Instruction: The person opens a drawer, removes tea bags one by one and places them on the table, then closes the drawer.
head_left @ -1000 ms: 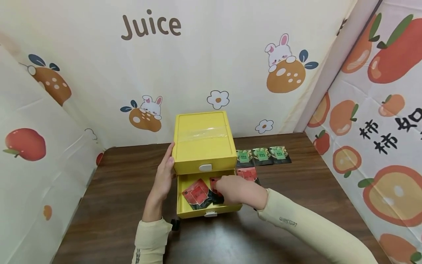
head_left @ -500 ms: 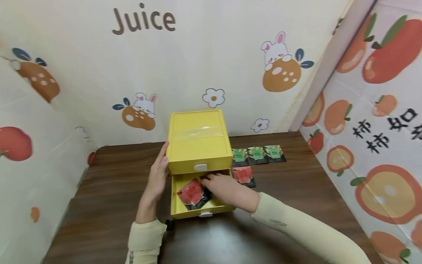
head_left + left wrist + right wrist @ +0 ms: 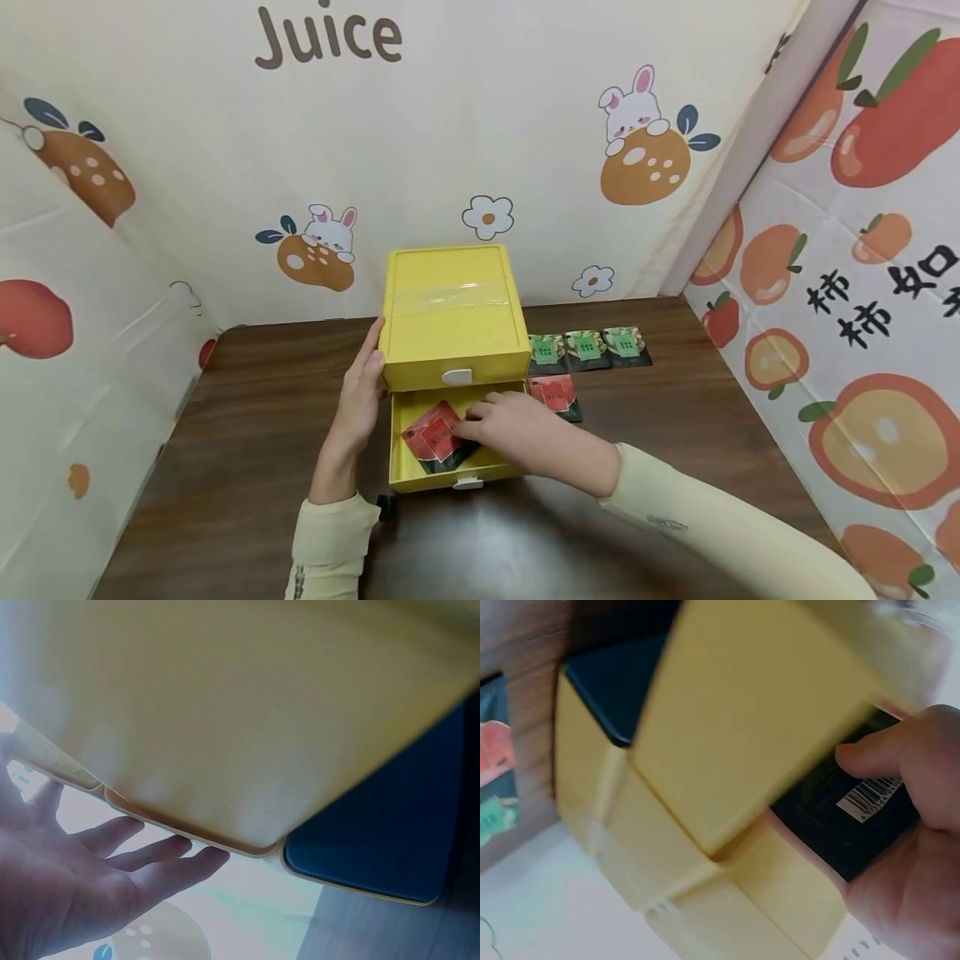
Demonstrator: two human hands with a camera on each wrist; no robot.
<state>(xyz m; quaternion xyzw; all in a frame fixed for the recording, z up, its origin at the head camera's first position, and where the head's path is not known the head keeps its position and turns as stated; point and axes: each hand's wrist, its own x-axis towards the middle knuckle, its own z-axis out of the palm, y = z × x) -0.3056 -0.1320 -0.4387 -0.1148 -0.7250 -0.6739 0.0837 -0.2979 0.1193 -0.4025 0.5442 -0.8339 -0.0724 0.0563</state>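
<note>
1. Fingers of the left hand (image 3: 356, 408) were spread along the left side of the yellow two-drawer cabinet (image 3: 453, 325). Risk: should that bracing slip, a bump could turn the cabinet askew.
2. Right hand (image 3: 525, 429) reached over the lower drawer (image 3: 420, 483), its thumb pressed to the barcode face of a black-backed sachet (image 3: 817, 817). Its other fingers were hidden behind that sachet in the wrist view; a pinch was judged likely. Risk: slick film could slide from a light hold.
3. Inside the lower drawer, below the cabinet's front, a red-fronted sachet (image 3: 437, 433) lay at a slant, right fingertips at its edge. Whether this was the barcoded one could not be told. Risk: if separate, the two could snag or overlap.
4. Extended forward from the cabinet, the drawer could have tipped if the hand leaned on its edge.
5. Another red sachet (image 3: 553, 392) lay just right of the cabinet, with three green sachets (image 3: 587, 346) farther back. Risk: a wide arm swing could scatter them.
</note>
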